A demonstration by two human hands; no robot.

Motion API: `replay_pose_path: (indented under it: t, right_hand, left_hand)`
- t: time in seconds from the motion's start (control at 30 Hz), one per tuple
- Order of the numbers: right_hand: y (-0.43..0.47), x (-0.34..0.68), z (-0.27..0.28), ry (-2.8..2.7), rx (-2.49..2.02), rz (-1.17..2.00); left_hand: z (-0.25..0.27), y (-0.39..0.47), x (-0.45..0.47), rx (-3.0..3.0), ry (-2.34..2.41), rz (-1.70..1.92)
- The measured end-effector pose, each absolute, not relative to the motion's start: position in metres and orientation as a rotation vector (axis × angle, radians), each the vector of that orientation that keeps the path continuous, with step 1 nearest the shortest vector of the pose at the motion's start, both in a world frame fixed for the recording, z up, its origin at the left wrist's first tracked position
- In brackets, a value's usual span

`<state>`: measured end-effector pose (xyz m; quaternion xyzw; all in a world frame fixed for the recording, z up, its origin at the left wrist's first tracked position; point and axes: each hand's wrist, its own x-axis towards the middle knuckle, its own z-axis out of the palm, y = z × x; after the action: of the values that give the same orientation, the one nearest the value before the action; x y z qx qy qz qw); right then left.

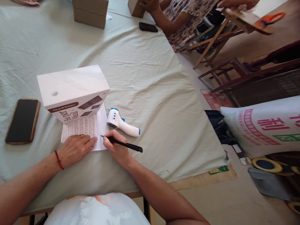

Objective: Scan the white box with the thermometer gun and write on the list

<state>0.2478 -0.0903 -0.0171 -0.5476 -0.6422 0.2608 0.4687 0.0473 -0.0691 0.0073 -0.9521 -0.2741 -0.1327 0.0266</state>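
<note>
A black pen [127, 144] is gripped in my right hand [116, 146], its tip close to the right part of a sheet of paper [101, 125]. Dense rows of marks cover the left part of the sheet, while a strip on the right is white. My left hand [76, 147] lies flat on the lower part of the paper, fingers stretched out. A white NutriMotion box [73, 89] stands at the paper's far end and hides some of it. Just beyond my right hand lies a white and blue infrared thermometer [123, 123].
A phone [22, 121] lies at the left on the cloth-covered table [145, 84]. Farther off are a cardboard box [90, 14], a second phone [148, 27] and another person's arm [167, 25]. Beyond the table's right edge are a printed sack [264, 125] and wooden furniture [225, 75].
</note>
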Motion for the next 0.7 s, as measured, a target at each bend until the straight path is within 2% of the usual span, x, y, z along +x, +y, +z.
replay_pose_path:
  t: [0.33,0.5,0.57,0.7]
  right_hand:
    - [-0.092,0.248,-0.018,-1.599,-1.319,0.623]
    - [-0.090,0.253,-0.015,-1.633,-1.206,0.510]
    - [-0.088,0.258,-0.014,-1.717,-1.123,0.416]
    - [-0.086,0.269,-0.016,-1.964,-1.029,0.236]
  left_hand:
    - [0.009,-0.069,0.050,-2.912,-0.821,-0.461]
    - [0.009,-0.067,0.050,-2.918,-0.797,-0.549]
    - [0.013,-0.064,0.048,-2.929,-0.786,-0.711]
    - [0.025,-0.055,0.036,-2.674,-0.876,-1.338]
